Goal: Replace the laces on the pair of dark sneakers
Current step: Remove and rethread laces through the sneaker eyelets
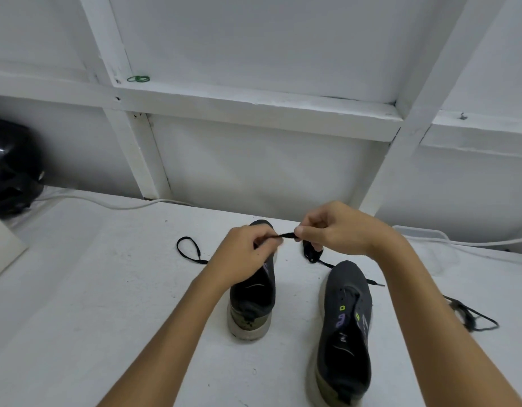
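Observation:
Two dark sneakers stand on the white table, heels toward me: the left sneaker point(252, 301) partly under my left hand, the right sneaker point(345, 324) nearer and without a lace in its eyelets. A black lace point(287, 235) is stretched between my hands above the left sneaker's toe. My left hand point(248, 254) pinches one part of it, and my right hand point(333, 227) pinches the other. The lace's loop point(189, 249) lies on the table to the left. More black lace point(312, 255) hangs below my right hand.
Another black lace point(471, 317) lies bunched on the table right of my right forearm. A white cable point(113, 204) runs along the table's back edge by the white framed wall. A black rounded object point(10, 168) sits at far left. A green rubber band point(138, 79) rests on a wall ledge.

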### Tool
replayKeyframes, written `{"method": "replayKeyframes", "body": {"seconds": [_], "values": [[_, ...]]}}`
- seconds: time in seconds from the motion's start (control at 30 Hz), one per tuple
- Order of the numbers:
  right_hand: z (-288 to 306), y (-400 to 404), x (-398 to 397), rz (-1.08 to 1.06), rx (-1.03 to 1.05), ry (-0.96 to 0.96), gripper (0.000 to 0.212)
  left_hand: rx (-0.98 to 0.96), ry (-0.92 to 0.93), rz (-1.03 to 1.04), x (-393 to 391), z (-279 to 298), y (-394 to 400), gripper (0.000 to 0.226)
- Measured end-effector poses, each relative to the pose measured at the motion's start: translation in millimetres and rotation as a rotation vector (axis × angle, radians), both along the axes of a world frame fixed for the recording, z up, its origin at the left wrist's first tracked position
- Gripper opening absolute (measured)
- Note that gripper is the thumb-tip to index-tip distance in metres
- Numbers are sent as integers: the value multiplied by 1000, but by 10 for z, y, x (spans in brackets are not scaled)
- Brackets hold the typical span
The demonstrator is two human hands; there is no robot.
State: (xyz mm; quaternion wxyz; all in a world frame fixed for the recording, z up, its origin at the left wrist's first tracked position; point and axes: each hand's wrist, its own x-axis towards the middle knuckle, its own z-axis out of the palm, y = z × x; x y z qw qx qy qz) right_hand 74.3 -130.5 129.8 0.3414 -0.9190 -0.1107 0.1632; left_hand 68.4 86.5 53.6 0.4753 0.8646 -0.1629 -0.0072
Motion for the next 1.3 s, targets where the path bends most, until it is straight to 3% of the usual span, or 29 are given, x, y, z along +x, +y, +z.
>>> {"method": "replayKeyframes", "body": {"seconds": [0.1, 0.17, 0.23, 0.33, 0.43, 0.5, 0.57, 0.8, 1.1, 1.3], "values": [[-16, -121, -2, -67, -109, -15, 25, -246, 171, 469, 73, -99, 151, 17], [-28, -174, -16, -94, -120, -30, 26, -211, 243, 657, 71, -187, 306, 16], [-39, -131, -36, -78, -114, -47, 25, -89, 184, 556, 6, -228, 380, 33], [-62, 62, -60, -24, -84, -68, 21, -7, -63, 185, -113, -114, 260, 57], [-72, 238, -56, 8, -28, -87, 18, 12, -194, 3, -133, 27, 73, 33], [-77, 278, -58, 15, -10, -100, 18, 11, -228, 20, -134, 76, 37, 12], [-91, 247, -61, 3, -9, -100, 16, -7, -223, 65, -134, 68, 77, 6], [-212, 103, -103, -40, -27, -72, 21, -16, -297, 243, -93, 31, 310, 11], [-271, 256, -147, -33, 124, -81, 17, -116, -152, 343, -12, 98, 351, 12], [-409, 243, -181, -39, 46, -19, 26, -138, -73, 459, 114, 141, 432, 14]]}}
